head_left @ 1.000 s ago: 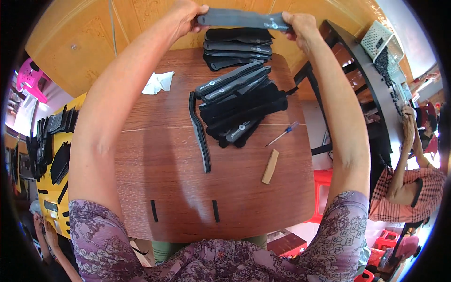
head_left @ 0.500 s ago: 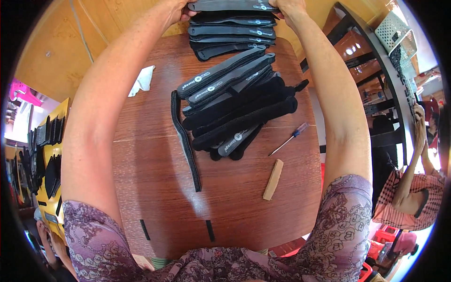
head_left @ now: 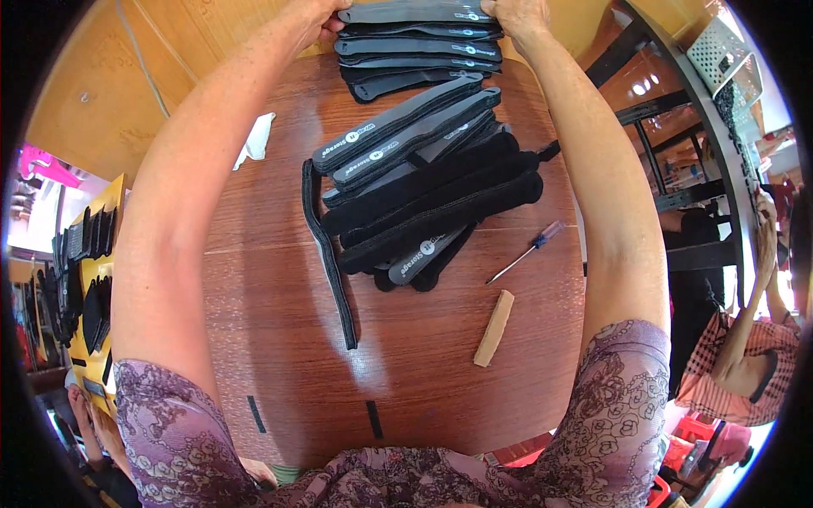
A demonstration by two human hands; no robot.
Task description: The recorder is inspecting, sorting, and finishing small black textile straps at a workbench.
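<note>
Both arms reach to the far edge of a brown wooden table (head_left: 279, 254). My left hand (head_left: 315, 19) and my right hand (head_left: 518, 17) each grip one end of a long grey padded strap piece (head_left: 415, 12). It lies on top of a neat stack of the same grey and black pieces (head_left: 419, 59). Nearer to me lies a loose heap of black and grey strap pieces (head_left: 423, 199), and one long narrow black strip (head_left: 326, 254) runs down the table beside it.
A small screwdriver with a blue handle (head_left: 525, 254) and a short wooden stick (head_left: 494, 328) lie at the right. A white scrap (head_left: 256, 140) lies at the left. A yellow rack with black parts (head_left: 85, 279) stands at the left; another person (head_left: 745, 356) sits at the right.
Both hands have carried the grey piece from the air down onto the far stack. The view has shifted forward, so the stack now sits at the top edge.
</note>
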